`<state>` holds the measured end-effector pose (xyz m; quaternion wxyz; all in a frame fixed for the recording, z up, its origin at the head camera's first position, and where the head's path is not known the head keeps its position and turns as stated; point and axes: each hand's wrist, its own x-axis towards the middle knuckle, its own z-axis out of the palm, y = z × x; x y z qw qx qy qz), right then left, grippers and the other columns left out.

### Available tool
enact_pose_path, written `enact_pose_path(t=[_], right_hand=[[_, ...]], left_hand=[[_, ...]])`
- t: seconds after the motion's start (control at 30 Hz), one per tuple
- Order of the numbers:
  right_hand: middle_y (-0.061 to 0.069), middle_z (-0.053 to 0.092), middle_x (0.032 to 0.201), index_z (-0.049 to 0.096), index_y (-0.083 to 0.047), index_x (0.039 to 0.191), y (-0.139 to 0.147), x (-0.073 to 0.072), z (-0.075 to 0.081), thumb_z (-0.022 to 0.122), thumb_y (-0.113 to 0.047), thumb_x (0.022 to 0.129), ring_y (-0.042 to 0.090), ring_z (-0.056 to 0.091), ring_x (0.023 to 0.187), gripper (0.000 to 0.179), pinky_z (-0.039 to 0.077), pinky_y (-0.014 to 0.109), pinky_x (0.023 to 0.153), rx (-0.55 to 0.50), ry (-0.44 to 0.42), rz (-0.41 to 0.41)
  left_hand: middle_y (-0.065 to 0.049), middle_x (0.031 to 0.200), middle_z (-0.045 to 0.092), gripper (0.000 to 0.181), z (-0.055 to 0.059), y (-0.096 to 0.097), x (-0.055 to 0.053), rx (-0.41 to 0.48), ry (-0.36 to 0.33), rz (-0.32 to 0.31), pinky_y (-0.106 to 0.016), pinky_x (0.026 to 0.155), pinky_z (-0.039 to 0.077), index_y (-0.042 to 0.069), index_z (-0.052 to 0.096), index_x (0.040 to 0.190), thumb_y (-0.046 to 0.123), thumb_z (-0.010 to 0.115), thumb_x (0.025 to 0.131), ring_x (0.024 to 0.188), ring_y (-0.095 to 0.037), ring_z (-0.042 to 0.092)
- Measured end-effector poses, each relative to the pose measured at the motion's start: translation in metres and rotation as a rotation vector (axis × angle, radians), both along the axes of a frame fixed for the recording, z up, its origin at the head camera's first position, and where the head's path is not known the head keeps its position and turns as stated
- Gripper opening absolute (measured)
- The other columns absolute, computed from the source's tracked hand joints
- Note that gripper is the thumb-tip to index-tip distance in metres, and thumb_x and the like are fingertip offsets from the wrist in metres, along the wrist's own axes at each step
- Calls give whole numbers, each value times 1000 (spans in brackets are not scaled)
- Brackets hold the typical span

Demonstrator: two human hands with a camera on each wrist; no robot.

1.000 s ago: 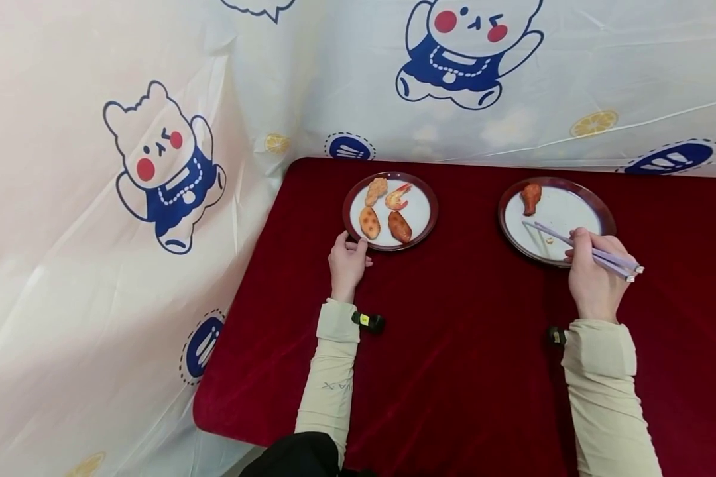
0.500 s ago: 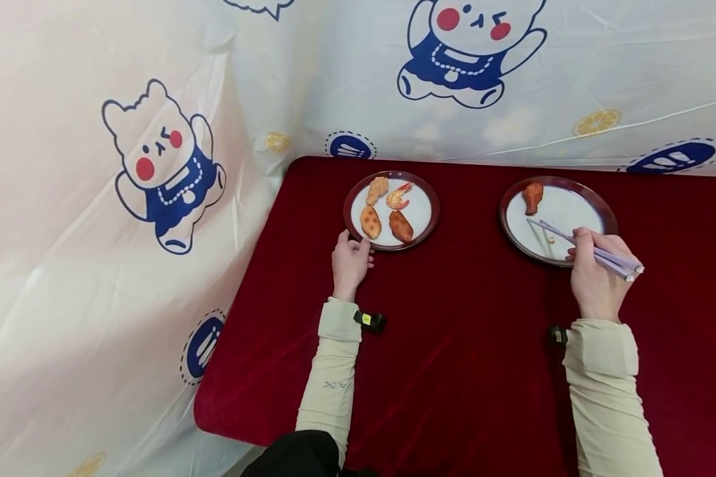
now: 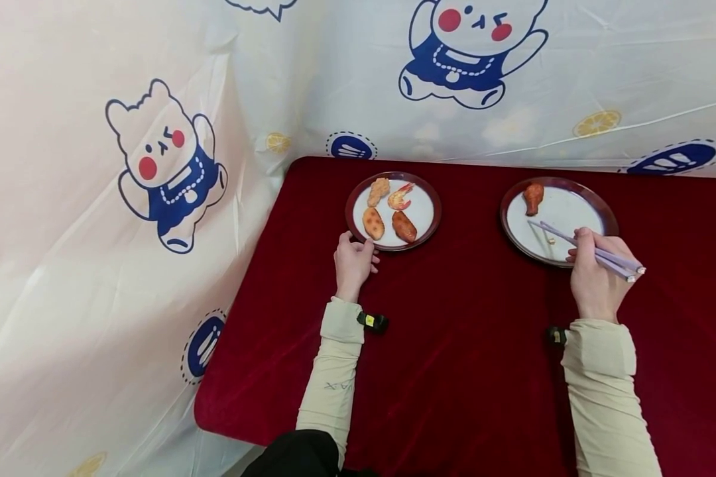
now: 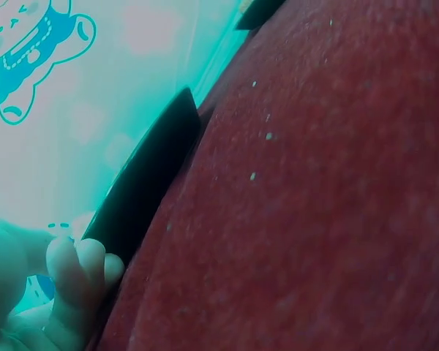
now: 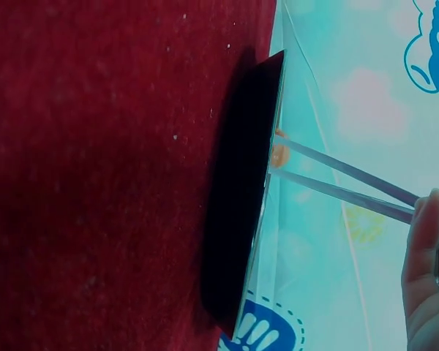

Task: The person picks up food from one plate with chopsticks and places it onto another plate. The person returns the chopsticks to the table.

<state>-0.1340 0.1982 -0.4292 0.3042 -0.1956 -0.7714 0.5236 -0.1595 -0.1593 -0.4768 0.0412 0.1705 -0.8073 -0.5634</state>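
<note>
My left hand grips the near-left rim of a dark-rimmed plate, with fingertips against its outer side in the left wrist view. On that plate lie a shrimp, a knobbly fried piece, a spotted golden piece and a browned chicken wing piece. My right hand holds a pair of lilac chopsticks over the right plate. Their tips stand slightly apart, just below a chicken drumstick, with nothing visible between them. The right wrist view shows the chopsticks reaching past the plate's rim.
A dark red cloth covers the table, whose left edge runs down to a rounded corner. White curtains with printed cartoon bears hang behind and to the left. A tiny yellowish bit shows on the right plate.
The head view has shifted very slightly. Both hands keep their hold, and the food pieces stay in place on the plates. The chopstick tips have barely moved.
</note>
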Motion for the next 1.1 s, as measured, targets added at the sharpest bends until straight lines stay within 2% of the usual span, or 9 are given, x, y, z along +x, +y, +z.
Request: enact_pose_path(t=[0.07,0.23,0.37,0.47,0.57,0.8,0.97,1.1], right_hand=[[-24,57,67,79,-3,88,-1,1,-1,62,-25,92,-13,54,52,28,42,7,50,13,11,-6],[-22,60,67,79,-1,85,-6,2,1,61,-24,93,-9,57,52,30,45,6,51,-7,92,-5],[-17,63,68,78,2,83,-10,2,7,62,-19,93,-6,57,50,28,47,7,49,-58,175,19],[-16,64,67,76,6,84,-14,2,11,61,-17,93,-5,58,50,29,47,8,49,-33,236,70],[-17,63,66,75,8,84,-22,1,14,61,-16,93,-5,58,52,30,47,8,50,-20,261,115],[-24,58,64,74,10,81,-59,0,27,63,-14,92,-8,55,63,28,41,7,56,49,277,211],[-15,60,67,74,11,82,-88,-1,36,63,-7,92,-3,56,57,24,45,8,51,22,329,363],[-10,60,69,73,13,84,-110,-6,41,62,-2,91,0,58,56,20,48,8,52,17,322,481]], left_hand=[[-15,79,72,61,-1,2,1,58,-5,7,-29,49,59,0,29,147,20,56,96,48,-14,65],[-18,84,71,61,-1,8,2,217,-12,37,-33,56,62,1,25,146,15,56,95,57,-20,71],[-20,86,70,58,-1,12,2,281,-25,37,-35,58,63,2,25,141,14,56,94,58,-22,72],[-22,88,70,57,-1,13,1,309,-39,29,-35,59,63,3,24,141,13,56,94,58,-22,72],[-21,91,70,61,0,13,1,344,-50,30,-35,60,63,4,20,144,12,55,95,60,-21,72],[-19,93,69,74,-2,10,1,360,-81,-5,-35,63,63,14,4,156,15,50,97,62,-20,72],[-20,96,69,70,-6,7,1,355,-88,-39,-36,64,63,15,2,156,17,45,100,64,-22,72],[-20,97,69,68,-7,6,0,348,-84,-48,-36,63,63,15,3,156,17,43,101,64,-22,72]])
